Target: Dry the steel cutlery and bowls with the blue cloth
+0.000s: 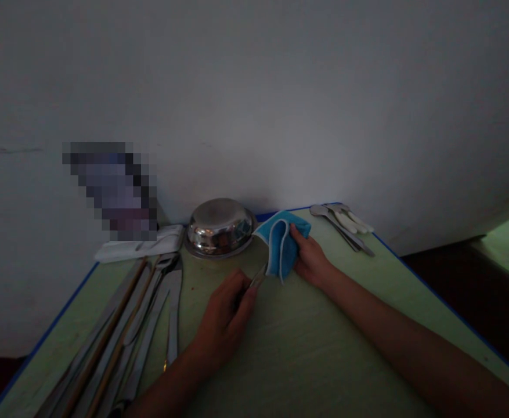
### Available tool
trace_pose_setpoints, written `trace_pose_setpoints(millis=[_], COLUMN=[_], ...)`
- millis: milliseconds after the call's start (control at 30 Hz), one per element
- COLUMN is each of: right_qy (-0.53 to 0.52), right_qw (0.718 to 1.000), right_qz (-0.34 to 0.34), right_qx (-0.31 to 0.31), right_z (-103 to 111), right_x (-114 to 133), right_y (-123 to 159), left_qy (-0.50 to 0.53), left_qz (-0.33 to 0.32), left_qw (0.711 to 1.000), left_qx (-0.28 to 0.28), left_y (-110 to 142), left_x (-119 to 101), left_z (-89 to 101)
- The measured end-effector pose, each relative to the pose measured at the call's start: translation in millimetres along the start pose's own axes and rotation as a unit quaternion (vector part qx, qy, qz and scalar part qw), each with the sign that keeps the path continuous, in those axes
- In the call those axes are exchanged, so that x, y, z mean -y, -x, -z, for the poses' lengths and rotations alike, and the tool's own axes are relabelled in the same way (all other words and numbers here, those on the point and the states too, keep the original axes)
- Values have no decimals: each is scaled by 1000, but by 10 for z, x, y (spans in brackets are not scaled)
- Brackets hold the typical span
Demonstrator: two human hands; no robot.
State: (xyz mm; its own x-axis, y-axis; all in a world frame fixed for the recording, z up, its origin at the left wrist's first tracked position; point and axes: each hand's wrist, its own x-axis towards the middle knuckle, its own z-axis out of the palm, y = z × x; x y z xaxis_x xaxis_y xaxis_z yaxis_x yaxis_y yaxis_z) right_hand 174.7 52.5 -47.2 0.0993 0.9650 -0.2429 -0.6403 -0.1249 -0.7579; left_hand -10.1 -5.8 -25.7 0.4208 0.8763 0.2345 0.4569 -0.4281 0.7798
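One blue cloth point(289, 244) with a pale stitched edge hangs in soft, looped folds above the pale green, blue-edged table point(350, 337). The right hand point(313, 258) is closed on the cloth's right side, its forearm slanting in from the lower right. The left hand point(232, 305), knuckles up, has thumb and curled fingers clamped on one slim, shiny metal utensil point(259, 276); this points at the cloth's lower left edge, and whether its hidden end sits inside the fold cannot be told.

Behind the hands, one round, polished steel bowl point(220, 223) lies upside down, close to the wall point(280, 104). At the far right corner lies a bunch of spoons and other cutlery point(343, 226), two pieces with smooth white handles. Along the left side, long flat metal utensils point(147, 337) lie roughly parallel with two brown sticks point(106, 342), too dim to count fully.
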Motion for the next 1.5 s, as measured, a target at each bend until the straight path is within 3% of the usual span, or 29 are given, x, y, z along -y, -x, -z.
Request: trace_pose_setpoints(millis=[467,600,733,867,967,1100,1233,1367,1500], right_qy=[28,18,21,35,43,38,18,25,40], right_qw=[997,995,990,985,983,985,991,994,992], right_qz=[-44,-52,-58,-67,-71,-51,-47,-56,-73], right_qx=[55,81,126,157,166,160,126,91,93], right_z=[13,45,84,97,83,54,36,29,44], right_x=[33,40,50,58,59,45,34,38,57], right_y=[21,11,2,15,38,51,40,30,37], left_qy=[-10,5,85,174,166,100,58,59,89], left_qz=[31,72,126,165,158,103,77,76,105], left_qw=[999,997,983,962,964,981,992,995,990], left_qx=[32,-25,-102,-129,-134,-128,-80,-36,-41], left_y=[-22,-36,-31,-23,-23,-20,-10,-6,-9], left_x=[8,38,89,109,120,124,73,37,62], left_z=[-29,-34,-50,-45,-7,39,37,19,9])
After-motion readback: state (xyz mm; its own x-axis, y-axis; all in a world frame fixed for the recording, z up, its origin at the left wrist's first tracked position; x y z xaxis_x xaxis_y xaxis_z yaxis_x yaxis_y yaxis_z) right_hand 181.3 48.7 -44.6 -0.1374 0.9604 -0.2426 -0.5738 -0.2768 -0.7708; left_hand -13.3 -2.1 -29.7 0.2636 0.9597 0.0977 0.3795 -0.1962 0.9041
